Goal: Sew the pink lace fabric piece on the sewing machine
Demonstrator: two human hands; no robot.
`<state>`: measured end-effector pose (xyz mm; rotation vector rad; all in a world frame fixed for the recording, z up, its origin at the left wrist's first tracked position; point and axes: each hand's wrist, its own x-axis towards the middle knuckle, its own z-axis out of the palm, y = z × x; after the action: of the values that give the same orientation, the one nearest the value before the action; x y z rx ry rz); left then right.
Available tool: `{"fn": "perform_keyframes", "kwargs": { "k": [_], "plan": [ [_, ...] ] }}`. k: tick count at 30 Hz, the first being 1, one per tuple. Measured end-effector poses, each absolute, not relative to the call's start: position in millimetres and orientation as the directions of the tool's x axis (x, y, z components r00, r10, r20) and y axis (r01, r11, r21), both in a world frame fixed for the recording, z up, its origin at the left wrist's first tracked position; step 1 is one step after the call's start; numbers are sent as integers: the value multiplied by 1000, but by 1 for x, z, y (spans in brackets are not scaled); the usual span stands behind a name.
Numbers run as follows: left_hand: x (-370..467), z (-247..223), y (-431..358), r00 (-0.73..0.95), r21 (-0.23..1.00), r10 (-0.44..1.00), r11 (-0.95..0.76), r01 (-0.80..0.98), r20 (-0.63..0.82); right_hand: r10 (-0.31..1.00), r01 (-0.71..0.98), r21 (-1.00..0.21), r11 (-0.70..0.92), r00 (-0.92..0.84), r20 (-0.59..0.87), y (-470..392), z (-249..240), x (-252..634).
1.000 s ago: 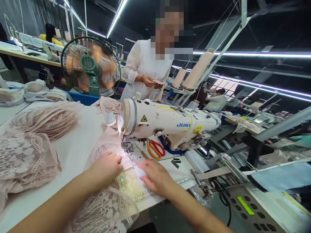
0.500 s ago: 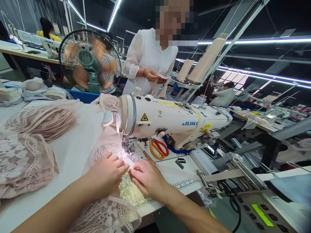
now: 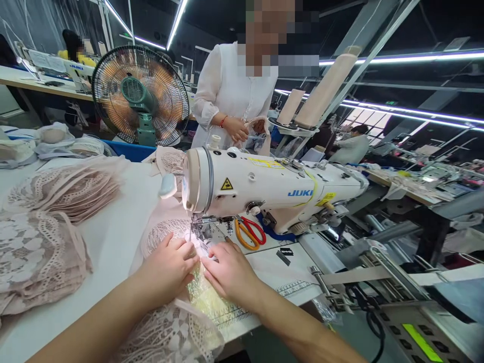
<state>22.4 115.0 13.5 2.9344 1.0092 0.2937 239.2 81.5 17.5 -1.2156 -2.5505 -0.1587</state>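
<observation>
Pale pink lace fabric (image 3: 162, 327) lies under the needle area of a white sewing machine (image 3: 234, 181) and hangs toward the front edge. My left hand (image 3: 168, 267) rests on the lace just left of the lit presser foot (image 3: 196, 229), its fingers bent and close together on the cloth. To the right of the foot, my right hand (image 3: 229, 269) pinches the fabric edge, thumb and index finger near my left fingertips. The exact grip under the fingertips is hidden.
Stacked lace pieces (image 3: 64, 189) lie at the left. Orange-and-red scissors (image 3: 249, 233) and a dark blade (image 3: 286, 251) sit right of the needle. A fan (image 3: 139, 96) stands behind, beside a person in white (image 3: 227, 85). Thread cones (image 3: 327, 88) rise behind the machine.
The view has shifted slightly. Both my hands stay by the presser foot with small finger movements. The person across has lowered their hands and the cloth a little.
</observation>
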Motion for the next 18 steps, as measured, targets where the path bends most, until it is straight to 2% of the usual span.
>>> {"fn": "perform_keyframes", "kwargs": {
  "k": [10, 18],
  "plan": [
    [16, 15, 135, 763, -3, 631, -770, 638, 140, 780, 816, 44, 577, -566, 268, 101, 22, 227],
    [18, 12, 140, 764, -44, 617, -772, 634, 191, 793, 840, 102, 533, -539, 285, 109, 23, 220]
  ]
}}
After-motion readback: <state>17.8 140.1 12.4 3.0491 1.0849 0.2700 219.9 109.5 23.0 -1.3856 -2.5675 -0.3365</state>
